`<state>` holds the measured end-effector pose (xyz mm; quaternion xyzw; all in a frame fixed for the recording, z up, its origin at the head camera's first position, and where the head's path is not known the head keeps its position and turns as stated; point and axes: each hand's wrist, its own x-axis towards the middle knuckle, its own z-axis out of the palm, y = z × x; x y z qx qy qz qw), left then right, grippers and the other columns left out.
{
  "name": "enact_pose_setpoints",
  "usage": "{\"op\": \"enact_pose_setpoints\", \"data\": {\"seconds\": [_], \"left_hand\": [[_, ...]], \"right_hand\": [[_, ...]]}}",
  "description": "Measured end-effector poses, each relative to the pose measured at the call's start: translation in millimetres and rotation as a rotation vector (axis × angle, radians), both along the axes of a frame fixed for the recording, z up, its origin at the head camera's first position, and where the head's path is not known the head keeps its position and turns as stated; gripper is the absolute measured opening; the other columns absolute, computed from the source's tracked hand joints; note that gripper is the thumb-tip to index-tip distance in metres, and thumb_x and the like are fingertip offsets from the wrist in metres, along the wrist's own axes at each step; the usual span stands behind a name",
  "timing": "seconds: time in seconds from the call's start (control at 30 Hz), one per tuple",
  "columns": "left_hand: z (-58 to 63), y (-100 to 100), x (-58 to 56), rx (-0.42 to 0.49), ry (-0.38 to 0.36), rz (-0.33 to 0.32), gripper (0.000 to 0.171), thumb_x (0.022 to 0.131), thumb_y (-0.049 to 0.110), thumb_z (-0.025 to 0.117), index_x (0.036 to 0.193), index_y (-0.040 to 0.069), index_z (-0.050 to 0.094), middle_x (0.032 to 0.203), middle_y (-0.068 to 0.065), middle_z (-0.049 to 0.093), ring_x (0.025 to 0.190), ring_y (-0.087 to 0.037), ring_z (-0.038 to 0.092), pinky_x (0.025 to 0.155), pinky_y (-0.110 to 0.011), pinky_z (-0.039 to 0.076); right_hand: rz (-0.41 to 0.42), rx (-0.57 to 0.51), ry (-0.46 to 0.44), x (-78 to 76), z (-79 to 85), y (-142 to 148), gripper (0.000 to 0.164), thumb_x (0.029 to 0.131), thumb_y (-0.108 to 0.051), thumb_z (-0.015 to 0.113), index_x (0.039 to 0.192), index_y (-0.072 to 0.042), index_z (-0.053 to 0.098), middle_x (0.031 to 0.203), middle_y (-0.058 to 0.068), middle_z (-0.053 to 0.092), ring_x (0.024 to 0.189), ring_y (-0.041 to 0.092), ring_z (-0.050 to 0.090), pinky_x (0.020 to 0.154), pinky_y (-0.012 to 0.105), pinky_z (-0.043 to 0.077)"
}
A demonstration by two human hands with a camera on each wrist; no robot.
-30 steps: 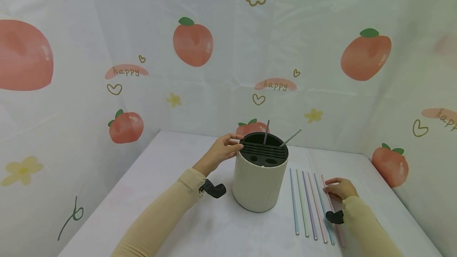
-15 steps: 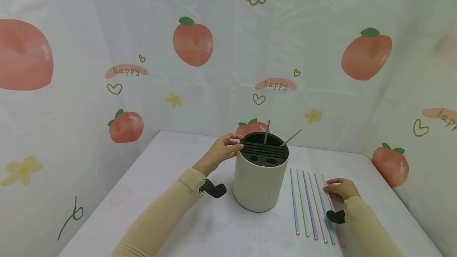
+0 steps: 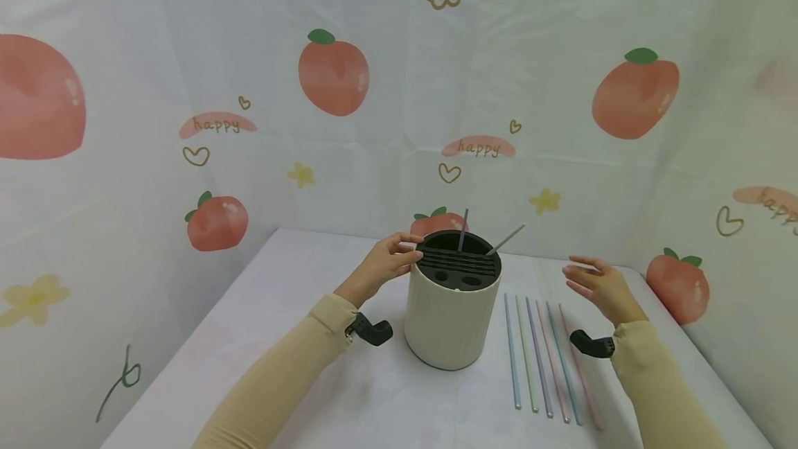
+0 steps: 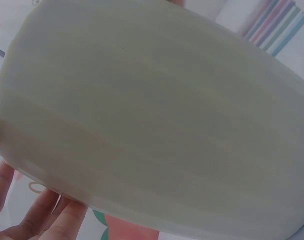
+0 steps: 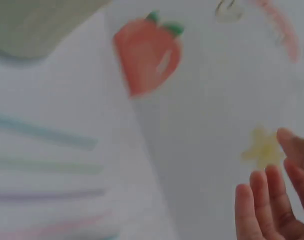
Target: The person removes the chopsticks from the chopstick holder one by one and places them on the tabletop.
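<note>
A cream cylindrical pen holder [image 3: 450,328] with a black slotted top stands upright on the table. My left hand [image 3: 385,262] rests on the left of its rim, fingers fairly straight; in the left wrist view, fingertips [image 4: 69,215] lie along the holder's edge. Two thin sticks, one upright [image 3: 463,231] and one leaning right [image 3: 506,240], stand in the large rear compartment. Beside the holder, several slim pastel sticks [image 3: 539,355] lie roughly parallel. My right hand [image 3: 603,288] is raised above their far right end, fingers extended, holding nothing.
The white-covered table [image 3: 349,400] meets a hanging cloth [image 3: 386,179] printed with fruit and flowers at the back and sides. Each wrist wears a black camera mount, the left [image 3: 372,331] close to the holder's side.
My right hand has lifted off the rightmost pink stick and moved up and away, leaving the stick on the table. The left hand stays at the holder's rim.
</note>
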<state>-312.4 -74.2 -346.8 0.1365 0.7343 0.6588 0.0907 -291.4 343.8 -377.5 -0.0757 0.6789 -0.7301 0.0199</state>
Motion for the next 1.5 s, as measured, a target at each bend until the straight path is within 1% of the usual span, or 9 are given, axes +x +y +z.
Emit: {"op": "enact_pose_setpoints", "data": {"seconds": [0.1, 0.2, 0.27, 0.37, 0.53, 0.8, 1.2, 1.37, 1.5], "left_hand": [[-0.5, -1, -0.4, 0.003, -0.001, 0.008, 0.033, 0.094, 0.013, 0.064, 0.126, 0.009, 0.058, 0.123, -0.016, 0.052, 0.109, -0.023, 0.059, 0.102, -0.041, 0.048], [-0.9, -1, 0.2, 0.012, 0.003, 0.008, 0.031, 0.094, 0.012, 0.063, 0.125, 0.008, 0.058, 0.122, -0.016, 0.052, 0.108, -0.022, 0.06, 0.102, -0.041, 0.049], [-0.6, -1, 0.8, 0.019, -0.001, 0.002, 0.031, 0.094, 0.012, 0.063, 0.125, 0.008, 0.058, 0.122, -0.016, 0.052, 0.108, -0.022, 0.059, 0.102, -0.041, 0.048], [-0.3, -1, 1.7, 0.022, 0.006, -0.003, 0.031, 0.095, 0.011, 0.062, 0.125, 0.007, 0.058, 0.121, -0.016, 0.052, 0.107, -0.022, 0.059, 0.102, -0.042, 0.048], [-0.4, 1, 0.7, 0.019, 0.003, 0.0, 0.031, 0.095, 0.012, 0.063, 0.125, 0.008, 0.058, 0.12, -0.015, 0.052, 0.107, -0.021, 0.06, 0.102, -0.041, 0.049], [-0.7, 1, -0.4, 0.01, -0.008, 0.003, 0.032, 0.094, 0.013, 0.063, 0.125, 0.01, 0.058, 0.121, -0.015, 0.053, 0.107, -0.021, 0.06, 0.102, -0.04, 0.048], [-1.7, 1, -0.3, 0.015, 0.003, 0.003, 0.032, 0.095, 0.013, 0.063, 0.126, 0.008, 0.058, 0.121, -0.016, 0.052, 0.107, -0.022, 0.06, 0.101, -0.04, 0.049], [-1.4, 1, 0.2, 0.02, -0.003, 0.0, 0.031, 0.095, 0.012, 0.063, 0.125, 0.008, 0.058, 0.121, -0.016, 0.052, 0.107, -0.021, 0.06, 0.101, -0.04, 0.049], [-1.4, 0, -0.2, 0.019, -0.002, 0.002, 0.031, 0.095, 0.012, 0.063, 0.125, 0.008, 0.059, 0.121, -0.016, 0.052, 0.108, -0.022, 0.06, 0.102, -0.041, 0.049]], "right_hand": [[0.089, -0.13, 0.133, -2.4, 24.2, -18, 0.032, 0.097, 0.007, 0.049, 0.116, -0.016, 0.062, 0.105, 0.0, 0.063, 0.097, 0.008, 0.066, 0.088, 0.023, 0.055], [0.138, -0.191, 0.226, -1.0, 44.9, -38, 0.036, 0.096, 0.012, 0.047, 0.12, -0.011, 0.061, 0.109, 0.005, 0.06, 0.098, 0.013, 0.066, 0.089, 0.024, 0.055], [0.145, -0.187, 0.263, 1.6, 55.1, -52, 0.038, 0.094, 0.014, 0.049, 0.12, -0.01, 0.061, 0.109, 0.005, 0.06, 0.098, 0.013, 0.066, 0.09, 0.024, 0.054], [0.138, -0.084, 0.315, 4.9, 63.3, -71, 0.037, 0.092, 0.012, 0.054, 0.12, -0.011, 0.061, 0.11, 0.001, 0.062, 0.099, 0.011, 0.066, 0.089, 0.021, 0.054], [0.116, 0.038, 0.347, 5.8, 63.3, -93, 0.035, 0.089, 0.009, 0.062, 0.116, -0.013, 0.063, 0.108, -0.003, 0.064, 0.098, 0.007, 0.066, 0.087, 0.019, 0.054], [0.078, 0.048, 0.371, 0.2, 51.5, -109, 0.026, 0.086, 0.009, 0.066, 0.102, -0.012, 0.066, 0.107, -0.008, 0.066, 0.095, 0.005, 0.067, 0.086, 0.02, 0.055], [0.078, 0.044, 0.403, -7.8, 41.9, -117, 0.019, 0.087, 0.009, 0.064, 0.093, -0.009, 0.065, 0.1, -0.006, 0.065, 0.093, 0.006, 0.065, 0.085, 0.02, 0.055], [0.072, 0.055, 0.399, -8.4, 43.2, -120, 0.017, 0.088, 0.008, 0.064, 0.092, -0.009, 0.064, 0.096, -0.006, 0.067, 0.091, 0.007, 0.066, 0.085, 0.022, 0.055], [0.061, 0.031, 0.402, -8.7, 53.2, -122, 0.02, 0.088, 0.008, 0.064, 0.091, -0.011, 0.064, 0.095, -0.006, 0.067, 0.089, 0.007, 0.067, 0.084, 0.022, 0.056]]}}
